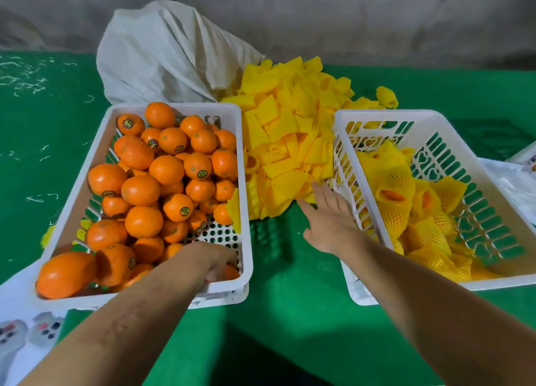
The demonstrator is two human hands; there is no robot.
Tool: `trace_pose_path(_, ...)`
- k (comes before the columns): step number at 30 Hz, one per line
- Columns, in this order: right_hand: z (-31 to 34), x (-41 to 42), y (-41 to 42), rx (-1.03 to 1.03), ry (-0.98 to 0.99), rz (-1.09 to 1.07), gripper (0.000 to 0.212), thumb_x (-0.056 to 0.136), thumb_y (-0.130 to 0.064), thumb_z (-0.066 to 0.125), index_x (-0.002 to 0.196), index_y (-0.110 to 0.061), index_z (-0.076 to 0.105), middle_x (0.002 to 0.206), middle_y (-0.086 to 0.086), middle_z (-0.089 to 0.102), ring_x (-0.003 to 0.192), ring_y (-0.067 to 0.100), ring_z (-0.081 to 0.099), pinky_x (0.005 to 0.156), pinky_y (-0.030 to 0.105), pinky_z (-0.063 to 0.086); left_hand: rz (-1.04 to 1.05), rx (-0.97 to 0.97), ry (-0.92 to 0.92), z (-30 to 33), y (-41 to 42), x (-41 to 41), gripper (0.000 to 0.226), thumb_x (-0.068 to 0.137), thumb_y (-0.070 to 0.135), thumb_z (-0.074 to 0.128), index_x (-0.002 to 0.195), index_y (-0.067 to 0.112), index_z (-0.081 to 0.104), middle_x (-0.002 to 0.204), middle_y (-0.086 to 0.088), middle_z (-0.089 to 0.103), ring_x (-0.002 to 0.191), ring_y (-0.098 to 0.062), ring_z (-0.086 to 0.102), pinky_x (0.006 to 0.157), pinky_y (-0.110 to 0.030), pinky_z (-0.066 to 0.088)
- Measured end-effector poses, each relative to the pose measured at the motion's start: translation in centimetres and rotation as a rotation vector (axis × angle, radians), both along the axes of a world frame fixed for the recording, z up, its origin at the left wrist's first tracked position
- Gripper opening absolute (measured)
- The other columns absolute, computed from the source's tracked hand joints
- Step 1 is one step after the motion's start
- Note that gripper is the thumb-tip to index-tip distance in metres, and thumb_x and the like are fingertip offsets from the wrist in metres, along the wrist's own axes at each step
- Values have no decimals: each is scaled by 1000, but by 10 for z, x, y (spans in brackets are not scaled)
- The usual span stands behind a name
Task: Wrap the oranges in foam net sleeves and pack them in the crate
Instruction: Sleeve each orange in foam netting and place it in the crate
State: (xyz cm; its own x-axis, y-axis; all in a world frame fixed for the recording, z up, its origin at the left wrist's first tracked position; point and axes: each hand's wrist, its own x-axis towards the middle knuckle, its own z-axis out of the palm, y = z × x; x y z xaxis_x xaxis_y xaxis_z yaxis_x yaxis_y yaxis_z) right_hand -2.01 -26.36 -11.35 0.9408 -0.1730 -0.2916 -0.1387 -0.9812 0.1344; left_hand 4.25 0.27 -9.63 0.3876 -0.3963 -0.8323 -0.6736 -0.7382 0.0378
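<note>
Two white crates on a green table. Left crate heaped with bare oranges, several bearing small round stickers, one large fruit at the near left corner. Left hand reaching down into the near right corner of that crate, fingers curled over an orange there; whether actually gripping it or only touching, cannot tell, since the fingertips are hidden behind the hand and fruit. Right crate partly filled along its left and near side with wrapped oranges in yellow foam net, orange skin showing through the open sleeve ends; bare slotted wall on the far right side. Between the crates, toward the back, a loose pile of yellow sleeves, spilling against both crate walls, with one stray sleeve lying apart behind the right crate. Right hand stretched out flat over the green surface, fingers straight and spread, holding nothing, fingertips at the near edge of the pile, just beside the left wall of the right crate. Behind the left crate, a slumped white sack, touching the pile. White plastic sheet at the far right edge. Printed white cloth at the near left, under the corner of the left crate.
</note>
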Motion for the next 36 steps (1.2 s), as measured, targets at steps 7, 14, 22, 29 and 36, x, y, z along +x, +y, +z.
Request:
trace_pose_path(7, -11, 40, 23, 45, 139, 53, 75, 100, -46, 56, 163, -42, 15, 165, 14, -35, 154, 38, -26, 125, 54, -3, 488, -511, -324, 7, 21, 31, 79, 81, 59, 81, 142, 26, 43, 130, -2, 48, 109, -26, 59, 88, -43, 57)
trace_pose_path(14, -15, 61, 34, 425, 83, -247, 79, 104, -49, 48, 166, -29, 5, 173, -5, -16, 159, 33, -9, 127, 56, 10, 1276, -1313, -100, 31, 6, 3, 67, 87, 55, 80, 143, 30, 53, 141, -9, 55, 119, -28, 65, 100, -51, 58)
trace_pose_path(22, 11, 36, 43, 1003, -819, -552, 17, 102, -14, 65, 117, -14, 72, 115, 4, 71, 106, 19, 67, 98, 40, 55, 1326, -1634, -120, 57, -45, -41, 66, 87, 39, 82, 145, 27, 51, 142, -4, 56, 118, -15, 65, 93, -27, 58)
trace_pose_path(29, 50, 1, 62, 1785, -846, -816, 22, 98, -15, 71, 115, -28, 68, 112, 3, 78, 105, 19, 73, 87, 32, 58, 1514, -1592, 338, 75, -71, -39, 41, 99, 23, 72, 136, 12, 57, 132, -10, 67, 116, -21, 71, 94, -36, 63)
trace_pose_path(36, 76, -13, 73, 2108, -620, -851, 17, 103, -14, 61, 117, -6, 69, 109, 15, 77, 88, 20, 72, 74, 29, 58, 1390, -1517, 470, 68, -64, -37, 44, 105, 43, 57, 142, 18, 52, 138, -13, 64, 121, -30, 68, 94, -45, 61)
